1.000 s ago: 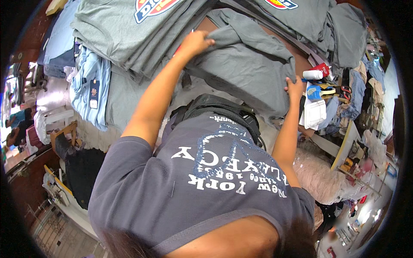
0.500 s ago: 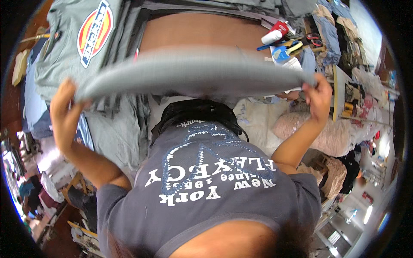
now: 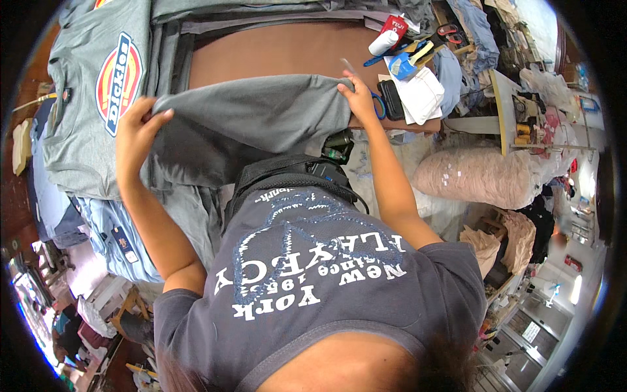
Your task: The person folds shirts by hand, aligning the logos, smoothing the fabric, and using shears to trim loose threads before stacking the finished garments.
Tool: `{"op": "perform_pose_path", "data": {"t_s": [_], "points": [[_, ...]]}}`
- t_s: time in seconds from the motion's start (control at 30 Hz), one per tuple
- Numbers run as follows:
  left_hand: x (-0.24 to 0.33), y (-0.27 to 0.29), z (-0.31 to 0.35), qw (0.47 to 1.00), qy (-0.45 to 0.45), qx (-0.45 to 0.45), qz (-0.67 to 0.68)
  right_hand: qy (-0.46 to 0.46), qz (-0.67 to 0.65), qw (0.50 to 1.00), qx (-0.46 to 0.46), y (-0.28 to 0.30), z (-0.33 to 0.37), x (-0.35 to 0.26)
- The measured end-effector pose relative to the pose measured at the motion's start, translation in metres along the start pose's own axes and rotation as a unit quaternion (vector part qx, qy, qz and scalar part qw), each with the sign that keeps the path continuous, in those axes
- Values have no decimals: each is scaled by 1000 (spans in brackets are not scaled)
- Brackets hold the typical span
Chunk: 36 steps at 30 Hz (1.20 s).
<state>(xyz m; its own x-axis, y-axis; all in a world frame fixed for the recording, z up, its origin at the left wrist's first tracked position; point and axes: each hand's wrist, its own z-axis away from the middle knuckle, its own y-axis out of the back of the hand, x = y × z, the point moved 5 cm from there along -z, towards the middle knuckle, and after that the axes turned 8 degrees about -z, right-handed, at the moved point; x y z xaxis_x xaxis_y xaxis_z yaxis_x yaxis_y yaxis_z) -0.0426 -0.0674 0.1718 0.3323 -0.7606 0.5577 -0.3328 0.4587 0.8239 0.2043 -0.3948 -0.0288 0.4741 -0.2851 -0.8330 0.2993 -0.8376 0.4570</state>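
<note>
A piece of plain grey fabric [image 3: 255, 108], apparently a garment, is stretched sideways between my two hands at the near edge of the brown table. My left hand [image 3: 138, 134] pinches its left corner between thumb and fingers. At the other end, my right hand [image 3: 358, 101] grips the right corner. The cloth's upper edge is nearly straight, and its lower part sags in dark folds toward my waist. Just beyond my left hand lies a grey T-shirt [image 3: 78, 153] with a colourful printed emblem. A blue handle loop [image 3: 378, 104] shows beside my right wrist.
On the brown tabletop [image 3: 274, 52] at the right lie a white-and-red tube [image 3: 384, 43], a blue-and-yellow brush-like tool [image 3: 403, 65], white papers [image 3: 421, 95] and a black case [image 3: 391, 100]. A pink wrapped bundle [image 3: 470, 179] sits at the right. Light-blue garments [image 3: 121, 238] hang at the left.
The grey fabric was blurred in motion and held wide; now it is lower and steadier. My right hand has moved left, closer to my left hand, and my left hand has shifted slightly right.
</note>
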Motion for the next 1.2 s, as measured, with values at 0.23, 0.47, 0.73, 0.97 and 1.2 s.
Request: {"op": "perform_pose_path", "data": {"t_s": [0.23,0.47,0.73,0.97,1.2], "points": [[0,30,-1,979,-38,177,-88,-18,-14,999,41,50,-31,-51],[5,105,14,984,32,176,22,-27,-271,961,56,153,-39,-161],[-52,47,-204,987,-24,149,-63,-139,-181,956,184,105,-156,-145],[-27,-104,-88,956,-187,200,-102,103,226,969,-8,-9,-62,-73],[-82,-183,-2,959,-33,76,-271,65,338,931,-122,-47,15,-34]]}}
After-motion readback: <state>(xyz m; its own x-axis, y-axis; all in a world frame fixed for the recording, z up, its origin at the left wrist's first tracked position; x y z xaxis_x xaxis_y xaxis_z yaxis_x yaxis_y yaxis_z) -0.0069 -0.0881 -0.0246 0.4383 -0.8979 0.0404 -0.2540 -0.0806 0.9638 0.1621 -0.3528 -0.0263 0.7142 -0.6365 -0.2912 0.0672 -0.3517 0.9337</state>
